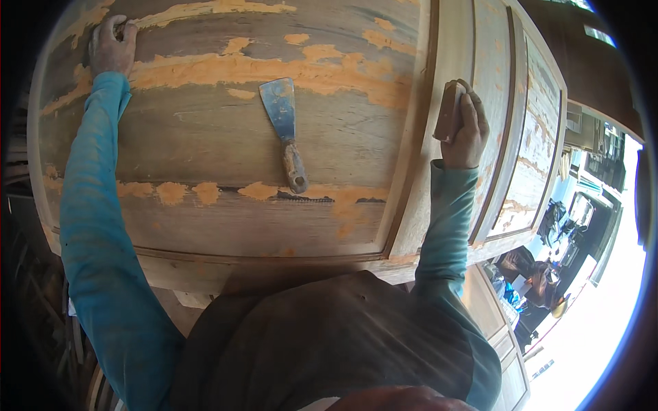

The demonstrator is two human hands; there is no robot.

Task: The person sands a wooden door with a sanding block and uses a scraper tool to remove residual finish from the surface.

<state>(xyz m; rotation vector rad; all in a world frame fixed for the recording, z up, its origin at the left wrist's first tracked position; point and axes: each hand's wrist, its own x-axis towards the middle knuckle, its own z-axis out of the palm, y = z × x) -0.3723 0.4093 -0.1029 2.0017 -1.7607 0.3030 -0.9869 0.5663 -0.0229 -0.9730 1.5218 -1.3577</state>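
Observation:
My right hand (465, 130) grips a brown sanding block (449, 113) on the wooden frame strip at the right of the large door panel (219, 140). At the far left of the panel, my left hand (114, 46) rests with its fingers curled in; what they hold, if anything, is too dark to make out. Orange filler (205, 70) runs across the panel in long, uneven bands, with smaller patches along the lower edge. Between my hands a putty knife (279, 113) lies flat, its worn handle towards me.
Raised mouldings (414, 137) divide the door into panels; the right one (528, 157) has patchy, pale and brown surfaces. Another panelled door (495, 322) stands lower right. Bags and clutter (538, 274) lie beyond it, and timber pieces (58, 308) at the left.

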